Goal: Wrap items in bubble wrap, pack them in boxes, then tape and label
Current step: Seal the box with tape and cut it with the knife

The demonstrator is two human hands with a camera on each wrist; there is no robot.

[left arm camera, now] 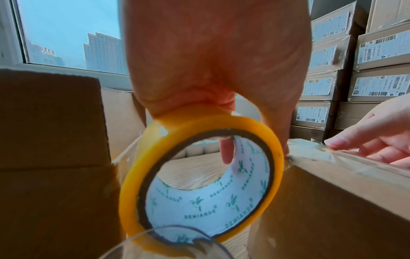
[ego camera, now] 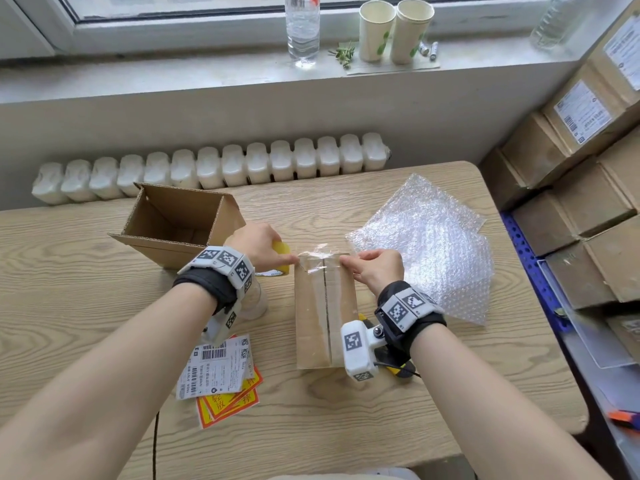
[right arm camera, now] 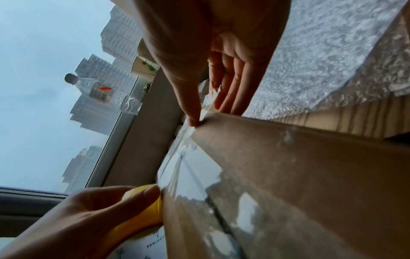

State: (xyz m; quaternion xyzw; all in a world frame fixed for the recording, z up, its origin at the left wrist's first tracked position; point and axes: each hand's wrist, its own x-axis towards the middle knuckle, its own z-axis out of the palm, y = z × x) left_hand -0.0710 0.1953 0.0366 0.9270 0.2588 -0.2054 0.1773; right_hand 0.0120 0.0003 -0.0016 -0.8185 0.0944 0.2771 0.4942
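A closed cardboard box (ego camera: 311, 323) lies mid-table with clear tape along its seam. My left hand (ego camera: 263, 247) grips a yellow tape roll (ego camera: 282, 256) at the box's far left corner; the left wrist view shows fingers through the roll's (left arm camera: 199, 175) core. A crumpled strip of tape (ego camera: 318, 254) spans the far edge between both hands. My right hand (ego camera: 375, 270) is at the far right corner. In the right wrist view its thumb tip (right arm camera: 195, 122) presses the top edge. Its straight fingers (right arm camera: 230, 91) press tape onto the far face.
An open empty box (ego camera: 180, 223) stands behind my left hand. Bubble wrap sheets (ego camera: 426, 244) lie to the right. Shipping labels (ego camera: 218, 368) and red-yellow stickers (ego camera: 228, 400) sit near the front. A yellow cutter (ego camera: 398, 368) lies under my right wrist. Labelled boxes (ego camera: 581, 161) are stacked at right.
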